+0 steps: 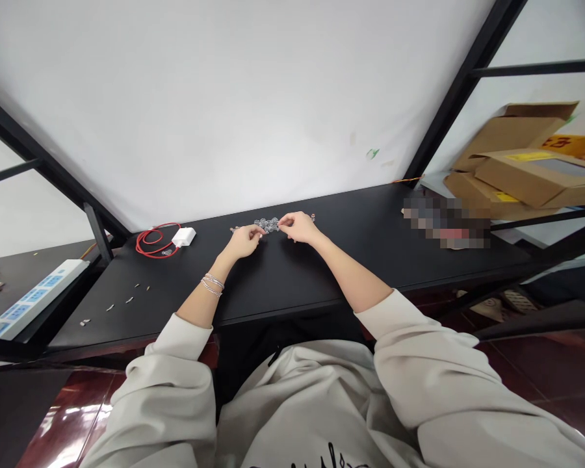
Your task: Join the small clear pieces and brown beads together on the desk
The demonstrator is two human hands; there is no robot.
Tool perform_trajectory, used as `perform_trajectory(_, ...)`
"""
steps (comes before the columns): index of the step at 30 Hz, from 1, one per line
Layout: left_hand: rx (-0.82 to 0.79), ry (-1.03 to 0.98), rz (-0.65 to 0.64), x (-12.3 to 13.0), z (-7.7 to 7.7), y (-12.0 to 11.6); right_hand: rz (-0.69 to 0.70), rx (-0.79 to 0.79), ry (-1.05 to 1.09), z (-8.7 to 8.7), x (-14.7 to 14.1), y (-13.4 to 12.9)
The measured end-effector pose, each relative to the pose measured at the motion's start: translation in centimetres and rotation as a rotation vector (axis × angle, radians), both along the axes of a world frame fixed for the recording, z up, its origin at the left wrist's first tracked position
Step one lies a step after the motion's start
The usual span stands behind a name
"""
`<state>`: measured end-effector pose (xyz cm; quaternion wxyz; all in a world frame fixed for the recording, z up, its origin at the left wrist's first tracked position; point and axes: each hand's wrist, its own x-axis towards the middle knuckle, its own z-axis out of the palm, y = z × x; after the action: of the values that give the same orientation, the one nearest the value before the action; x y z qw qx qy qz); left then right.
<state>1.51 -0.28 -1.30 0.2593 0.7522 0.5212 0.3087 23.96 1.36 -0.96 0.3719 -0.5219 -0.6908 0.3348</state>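
Narrow pinch from both grips, left hand [244,242] and right hand [299,227], on a cluster of small grey metal pieces [271,225] between them; most pieces gathered there, a few pale bits [127,299] left lying apart on the black table [283,279].

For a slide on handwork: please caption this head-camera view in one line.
Left hand and right hand pinch a small grey cluster on a black table, beside a red cable.
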Motion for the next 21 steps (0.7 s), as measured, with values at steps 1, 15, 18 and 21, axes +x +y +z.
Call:
perform_trajectory(1, -0.016, -0.041, 0.019, 0.0, -0.1, 0.0, 0.004, -0.003, 0.001, 0.0, 0.0, 0.0)
perform_trajectory(15, -0.022, -0.232, -0.029, 0.6, -0.2, 0.1, 0.150, -0.144, 0.177, 1.3, -1.4, -1.9)
perform_trajectory(18, -0.016, -0.255, -0.059, 0.6, -0.3, 0.1, 0.153, -0.162, 0.185, 1.3, -1.6, -2.0)
perform_trajectory(21, -0.038, -0.315, -0.087, 0.6, -0.4, 0.1, 0.161, -0.173, 0.194, 1.2, -1.6, -2.0)
